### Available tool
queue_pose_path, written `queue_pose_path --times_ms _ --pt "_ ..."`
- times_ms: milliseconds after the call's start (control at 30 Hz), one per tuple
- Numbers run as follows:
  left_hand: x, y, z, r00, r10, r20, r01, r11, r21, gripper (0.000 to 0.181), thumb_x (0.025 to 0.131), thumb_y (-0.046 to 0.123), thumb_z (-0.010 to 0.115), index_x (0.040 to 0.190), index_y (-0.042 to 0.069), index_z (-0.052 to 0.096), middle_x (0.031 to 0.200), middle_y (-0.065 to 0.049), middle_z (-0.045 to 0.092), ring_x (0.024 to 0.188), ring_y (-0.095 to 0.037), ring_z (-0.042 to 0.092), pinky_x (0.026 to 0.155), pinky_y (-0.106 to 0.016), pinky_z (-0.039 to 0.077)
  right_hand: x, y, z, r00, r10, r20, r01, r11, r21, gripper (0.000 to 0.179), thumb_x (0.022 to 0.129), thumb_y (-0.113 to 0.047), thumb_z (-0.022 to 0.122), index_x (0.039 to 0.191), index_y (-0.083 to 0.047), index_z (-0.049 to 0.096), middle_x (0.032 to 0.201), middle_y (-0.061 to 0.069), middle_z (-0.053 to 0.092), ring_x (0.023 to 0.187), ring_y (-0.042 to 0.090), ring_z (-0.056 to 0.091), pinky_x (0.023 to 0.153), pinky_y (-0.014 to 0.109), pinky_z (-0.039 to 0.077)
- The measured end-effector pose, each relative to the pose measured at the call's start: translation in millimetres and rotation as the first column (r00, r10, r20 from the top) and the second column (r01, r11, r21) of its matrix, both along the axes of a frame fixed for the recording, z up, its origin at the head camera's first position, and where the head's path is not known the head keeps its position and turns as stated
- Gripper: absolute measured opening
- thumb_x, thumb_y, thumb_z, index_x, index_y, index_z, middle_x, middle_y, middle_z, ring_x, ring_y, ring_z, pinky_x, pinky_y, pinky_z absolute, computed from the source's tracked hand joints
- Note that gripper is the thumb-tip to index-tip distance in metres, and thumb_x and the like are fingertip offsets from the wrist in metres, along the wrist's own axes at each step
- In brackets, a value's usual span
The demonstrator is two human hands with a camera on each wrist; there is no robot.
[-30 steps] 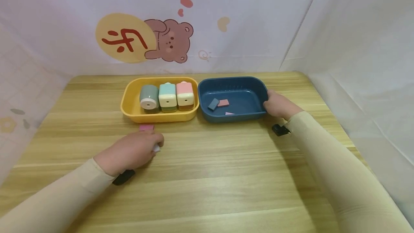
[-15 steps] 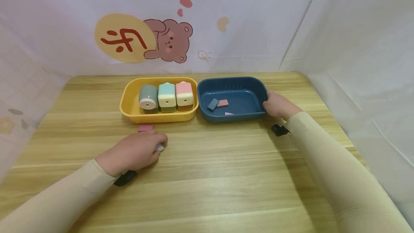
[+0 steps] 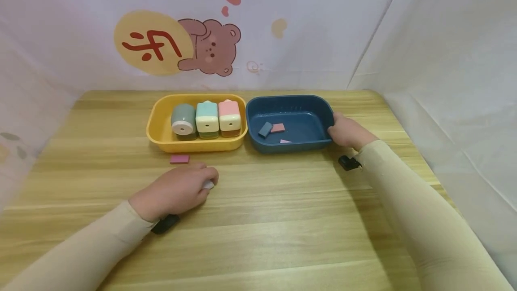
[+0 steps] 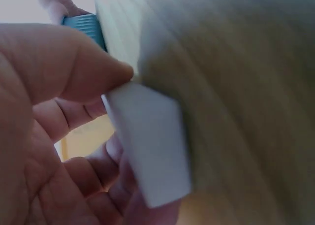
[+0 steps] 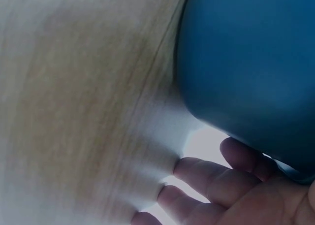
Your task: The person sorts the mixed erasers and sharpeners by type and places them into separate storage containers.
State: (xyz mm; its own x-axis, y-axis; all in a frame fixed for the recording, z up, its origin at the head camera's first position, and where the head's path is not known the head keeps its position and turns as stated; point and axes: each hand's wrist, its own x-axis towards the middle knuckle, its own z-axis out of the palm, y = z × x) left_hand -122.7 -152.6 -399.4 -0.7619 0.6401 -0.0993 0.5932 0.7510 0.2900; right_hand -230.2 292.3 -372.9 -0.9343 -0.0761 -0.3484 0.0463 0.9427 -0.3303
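My left hand (image 3: 177,192) pinches a small white eraser (image 4: 150,144) between thumb and fingers, low over the wooden table in front of the yellow basket (image 3: 194,147). In the head view, only a bit of the eraser shows past the fingers. A flat pink eraser (image 3: 179,159) lies on the table between this hand and the yellow basket. On the right, my right hand (image 3: 349,131) grips the right end of the blue basket (image 3: 288,148), thumb at its rim. In the right wrist view, its fingers (image 5: 211,178) lie beside the basket's outer wall.
Inside the yellow basket stand a grey pencil sharpener (image 3: 183,120), a teal one and a pink one. The blue basket holds a blue block (image 3: 265,130), a salmon-pink block (image 3: 278,128) and a partly hidden pale pink piece (image 3: 285,141). White printed cloth (image 3: 315,21) surrounds the table.
My left hand has moved right along the table with the white eraser, so the pink eraser behind it shows more fully. The right hand stays at the blue basket.
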Motion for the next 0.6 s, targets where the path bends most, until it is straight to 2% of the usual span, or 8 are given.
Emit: queue_pose_path --times_ms 100,200,400,600 --pt "-3.8 3.8 -9.4 1.0 0.021 -0.017 -0.02 0.999 0.045 0.008 0.097 0.017 0.067 0.104 0.02 0.066 0.093 0.004 0.058 0.083 -0.013 0.055 0.079 -0.036 0.051 -4.4 1 -4.1 1.0 -0.006 -0.009 0.006 1.0 0.009 0.057 0.103 -0.018 0.036 0.15 0.013 0.029 0.139 0.037 0.049 0.12 0.046 0.05 0.109 0.063 0.04" --pt "-9.1 8.6 -18.1 0.998 0.056 0.021 -0.057 0.995 0.079 0.01 0.096 0.016 0.068 0.104 0.02 0.067 0.095 0.003 0.061 0.085 -0.015 0.056 0.079 -0.036 0.05 -6.0 5 -10.4 1.0 -0.014 0.006 0.014 1.0 0.007 0.057 0.103 -0.018 0.037 0.15 0.012 0.028 0.141 0.037 0.047 0.122 0.046 0.049 0.107 0.062 0.04" --pt "-18.6 16.7 -11.8 0.987 0.108 0.12 -0.12 0.988 0.097 0.012 0.092 0.015 0.068 0.102 0.02 0.069 0.094 0.003 0.064 0.085 -0.015 0.057 0.078 -0.033 0.048 2.7 7 -7.7 0.999 0.013 0.034 -0.011 0.999 -0.039 0.052 0.102 -0.014 0.038 0.146 0.013 0.031 0.132 0.034 0.05 0.116 0.045 0.049 0.099 0.057 0.042" --pt "-23.4 20.4 1.3 0.989 0.096 0.113 -0.112 0.983 0.145 0.012 0.089 0.013 0.069 0.097 0.021 0.07 0.089 0.005 0.062 0.085 -0.015 0.056 0.078 -0.032 0.046 -1.7 0 1.6 0.999 0.045 0.006 -0.045 0.999 -0.02 0.058 0.102 -0.012 0.038 0.15 0.017 0.026 0.149 0.041 0.044 0.133 0.048 0.049 0.115 0.062 0.038"
